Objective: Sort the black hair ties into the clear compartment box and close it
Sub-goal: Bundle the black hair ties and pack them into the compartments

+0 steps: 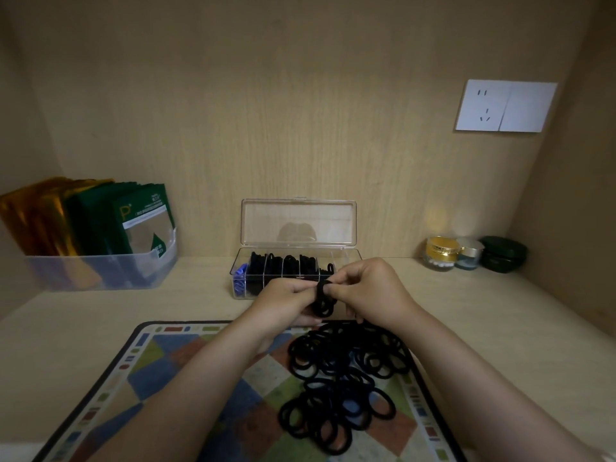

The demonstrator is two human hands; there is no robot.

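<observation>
A clear compartment box [350, 256] stands open at the back of the shelf, its lid [298, 223] upright. Several compartments hold black hair ties; the leftmost holds something blue [239, 276]. In front of the box, my left hand [283, 301] and my right hand [370, 291] together pinch a small bunch of black hair ties [322, 300]. A loose pile of black hair ties [343, 378] lies on the patterned mat [160, 361] below my hands.
A translucent bin [100, 271] with gold and green packets stands at the left. Three small jars [473, 253] sit at the right by the side wall. A white wall socket [505, 106] is on the back panel.
</observation>
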